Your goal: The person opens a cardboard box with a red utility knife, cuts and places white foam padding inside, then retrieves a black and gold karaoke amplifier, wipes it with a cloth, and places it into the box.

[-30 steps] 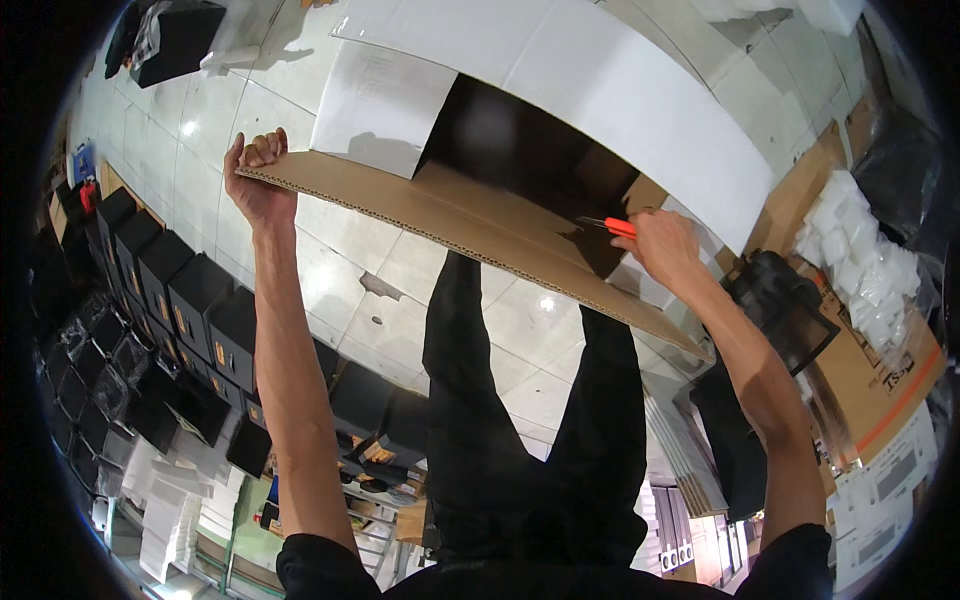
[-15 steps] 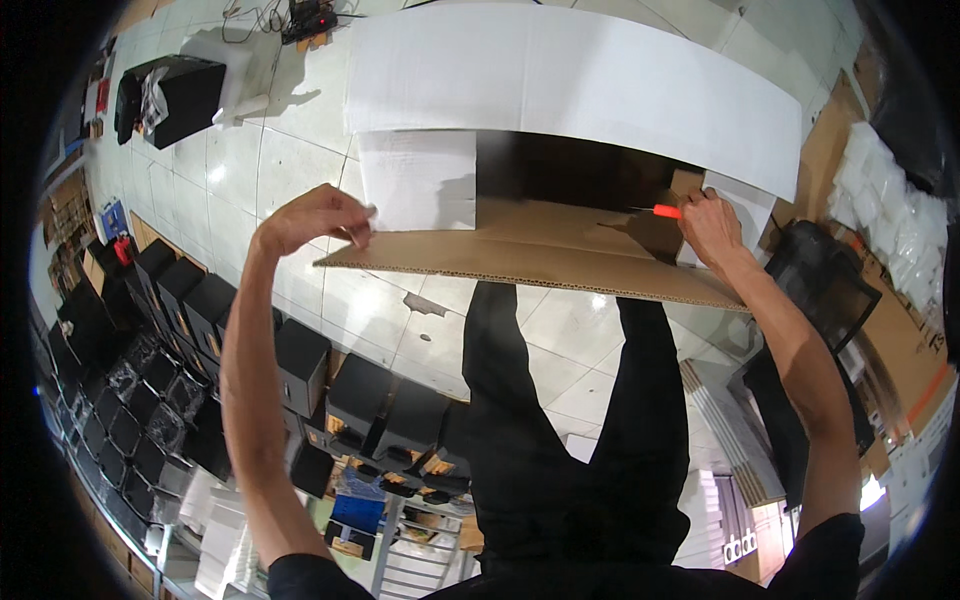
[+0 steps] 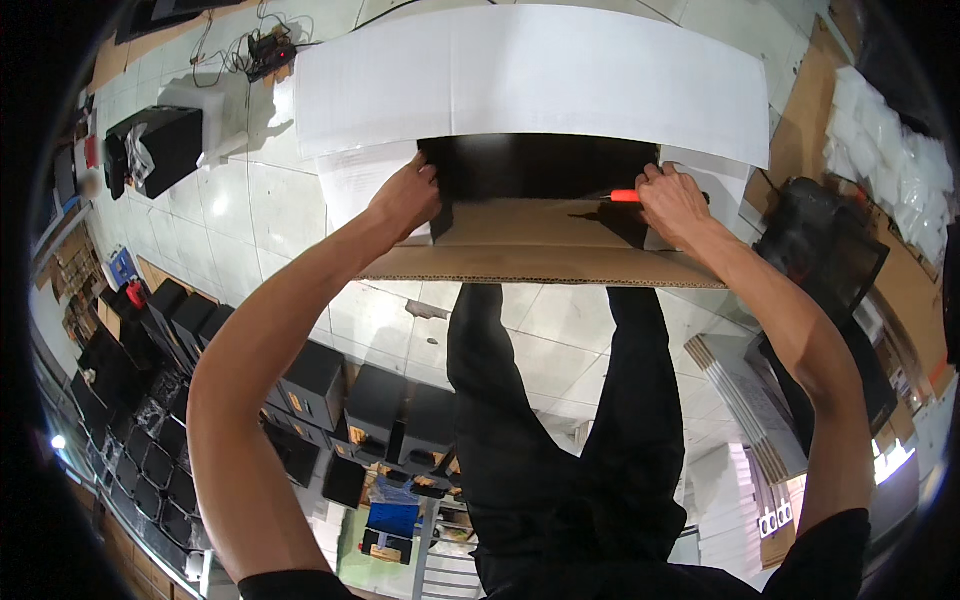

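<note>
An open cardboard box [image 3: 560, 228], white outside and brown inside, stands in front of me with its flaps spread. The long white far flap [image 3: 540, 75] leans away; the brown near flap [image 3: 550, 266] slopes toward my legs. My left hand [image 3: 408, 198] has its fingers curled over the inner edge of the white left side flap [image 3: 345, 185]. Held in my right hand [image 3: 677, 203] is an orange utility knife [image 3: 624, 196] with a thin metal tip pointing left. That hand's fingers are also at the right side flap [image 3: 715, 180]. The box's deep interior is dark.
A black box-shaped unit [image 3: 170, 150] and tangled cables [image 3: 262, 52] lie on the tiled floor at far left. Rows of black cases [image 3: 310, 385] stand at lower left. On the right are a mesh chair [image 3: 825, 240], wrapped white packing pieces [image 3: 885, 150] and stacked flat boards [image 3: 745, 410].
My left hand has moved right and onto the inner edge of the left side flap. The right hand, still with the orange knife, appears slightly further left in the view.
</note>
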{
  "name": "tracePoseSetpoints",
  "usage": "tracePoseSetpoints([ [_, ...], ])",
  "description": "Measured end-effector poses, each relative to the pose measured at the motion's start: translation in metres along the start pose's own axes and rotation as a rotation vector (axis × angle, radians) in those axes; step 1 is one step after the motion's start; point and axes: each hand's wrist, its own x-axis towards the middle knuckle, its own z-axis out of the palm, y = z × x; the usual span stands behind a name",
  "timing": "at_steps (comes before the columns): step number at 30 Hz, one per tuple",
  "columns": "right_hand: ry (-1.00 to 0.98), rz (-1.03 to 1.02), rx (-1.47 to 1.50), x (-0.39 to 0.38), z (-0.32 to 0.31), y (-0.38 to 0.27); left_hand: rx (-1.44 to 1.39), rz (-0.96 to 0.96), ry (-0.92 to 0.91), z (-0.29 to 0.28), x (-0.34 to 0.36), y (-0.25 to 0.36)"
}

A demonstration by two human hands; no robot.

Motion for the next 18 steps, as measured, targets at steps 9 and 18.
tracePoseSetpoints([
  [9, -0.019, 0.021, 0.149, -0.009, -0.007, 0.018, 0.009, 0.028, 0.345, -0.009, -0.056, 0.004],
  [18, 0.052, -0.033, 0.009, -0.006, -0.011, 0.029, 0.014, -0.004, 0.393, -0.012, -0.056, 0.01],
])
